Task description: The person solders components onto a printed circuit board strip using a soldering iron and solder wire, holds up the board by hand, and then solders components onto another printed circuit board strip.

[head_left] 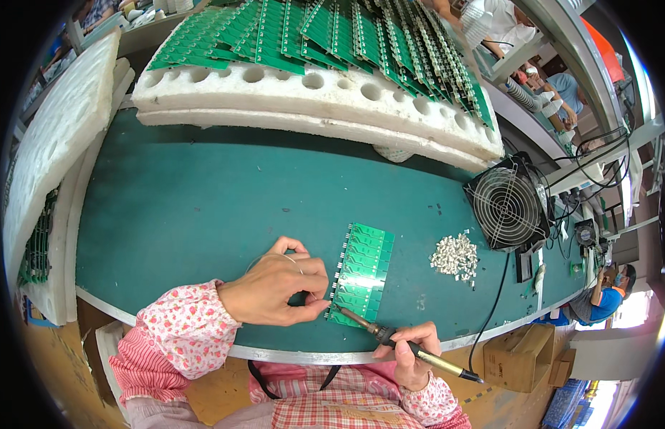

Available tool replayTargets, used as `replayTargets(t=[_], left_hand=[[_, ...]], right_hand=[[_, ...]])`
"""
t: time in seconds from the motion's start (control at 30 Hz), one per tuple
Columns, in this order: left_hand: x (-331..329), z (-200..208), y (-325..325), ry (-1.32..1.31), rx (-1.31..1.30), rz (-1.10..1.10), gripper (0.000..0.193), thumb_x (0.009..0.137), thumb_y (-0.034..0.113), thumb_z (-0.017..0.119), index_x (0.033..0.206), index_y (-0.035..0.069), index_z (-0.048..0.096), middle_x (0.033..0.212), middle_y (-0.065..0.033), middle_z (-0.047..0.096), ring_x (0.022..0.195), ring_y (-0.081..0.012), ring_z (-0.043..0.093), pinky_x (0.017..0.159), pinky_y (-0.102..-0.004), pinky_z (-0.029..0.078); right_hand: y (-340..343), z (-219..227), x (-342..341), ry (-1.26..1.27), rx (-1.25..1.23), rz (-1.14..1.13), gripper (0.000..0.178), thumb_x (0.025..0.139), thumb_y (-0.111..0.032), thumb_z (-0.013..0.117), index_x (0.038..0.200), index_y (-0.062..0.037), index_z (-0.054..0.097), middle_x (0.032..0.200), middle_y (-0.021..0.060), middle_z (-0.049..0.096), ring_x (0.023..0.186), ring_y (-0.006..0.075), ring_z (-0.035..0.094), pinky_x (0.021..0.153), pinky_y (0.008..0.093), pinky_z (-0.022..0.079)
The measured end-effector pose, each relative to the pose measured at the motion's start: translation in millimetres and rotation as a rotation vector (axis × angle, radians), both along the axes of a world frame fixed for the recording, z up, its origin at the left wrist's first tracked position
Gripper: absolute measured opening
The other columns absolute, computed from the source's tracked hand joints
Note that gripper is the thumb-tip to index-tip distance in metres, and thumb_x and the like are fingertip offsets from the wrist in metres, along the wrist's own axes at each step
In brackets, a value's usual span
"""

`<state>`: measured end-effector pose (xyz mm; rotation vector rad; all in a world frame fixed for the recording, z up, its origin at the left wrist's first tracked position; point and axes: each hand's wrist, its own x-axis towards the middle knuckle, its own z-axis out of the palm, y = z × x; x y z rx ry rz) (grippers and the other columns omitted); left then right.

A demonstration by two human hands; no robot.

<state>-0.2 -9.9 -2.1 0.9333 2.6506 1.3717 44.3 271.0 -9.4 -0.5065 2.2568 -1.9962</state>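
A green circuit board panel [362, 272], divided into several strips, lies flat on the green mat, with small metal parts along its left edge. My right hand [412, 350] grips a soldering iron [384, 333] by its handle; the tip rests at or just over the panel's lower left corner. My left hand [279, 286] is closed in a pinch beside that corner, its fingertips close to the iron's tip. A thin pale strand, which looks like solder wire [295, 264], curves over the left hand. Its end at the fingertips is too small to make out.
Right of the panel lies a pile of small metal parts [455, 256]. A black fan [505, 204] stands beyond it, and the iron's cord [492, 309] runs nearby. White foam blocks [275, 100] loaded with green boards [275, 32] line the back. More foam [57, 157] stands left.
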Motion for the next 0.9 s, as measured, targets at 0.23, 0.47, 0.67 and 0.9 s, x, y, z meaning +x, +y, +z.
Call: replayTargets(t=[0.23,0.47,0.67,0.9], left_hand=[[0.9,-1.6,0.7,0.035,-0.016,0.007,0.021,0.078,0.015,0.072,0.066,0.012,0.055,0.076,0.0062,0.057,0.068,-0.0118,0.052,0.087,-0.0352,0.033],[1.3,-1.5,1.5,0.024,-0.001,0.002,0.016,0.081,0.017,0.069,0.071,0.012,0.058,0.077,0.0025,0.053,0.065,-0.0160,0.051,0.091,-0.0364,0.031],[1.2,-1.7,1.4,0.022,0.008,0.002,0.013,0.080,0.016,0.069,0.073,0.012,0.060,0.078,0.0019,0.054,0.066,-0.0154,0.052,0.091,-0.0361,0.031],[1.8,-2.1,2.6,0.045,0.004,0.008,0.013,0.081,0.017,0.069,0.075,0.011,0.060,0.078,0.0014,0.054,0.065,-0.0163,0.052,0.089,-0.0361,0.032]], right_hand=[[-1.5,-0.3,0.3,-0.004,-0.023,-0.015,0.013,0.091,-0.011,0.060,0.093,-0.0010,0.051,0.067,0.0112,0.067,0.056,0.0154,0.066,0.053,0.0257,0.053],[-0.2,-0.1,0.9,-0.028,-0.016,-0.011,0.013,0.091,-0.011,0.060,0.093,-0.0012,0.051,0.067,0.0113,0.067,0.056,0.0156,0.067,0.052,0.0260,0.053],[-0.7,1.0,0.1,-0.014,-0.001,-0.004,0.014,0.091,-0.011,0.059,0.094,-0.0012,0.050,0.066,0.0115,0.067,0.056,0.0159,0.067,0.052,0.0261,0.053],[-0.3,2.8,0.3,-0.008,0.060,0.049,0.024,0.095,-0.021,0.054,0.097,-0.0007,0.040,0.065,0.0158,0.060,0.054,0.0206,0.062,0.050,0.0315,0.055]])
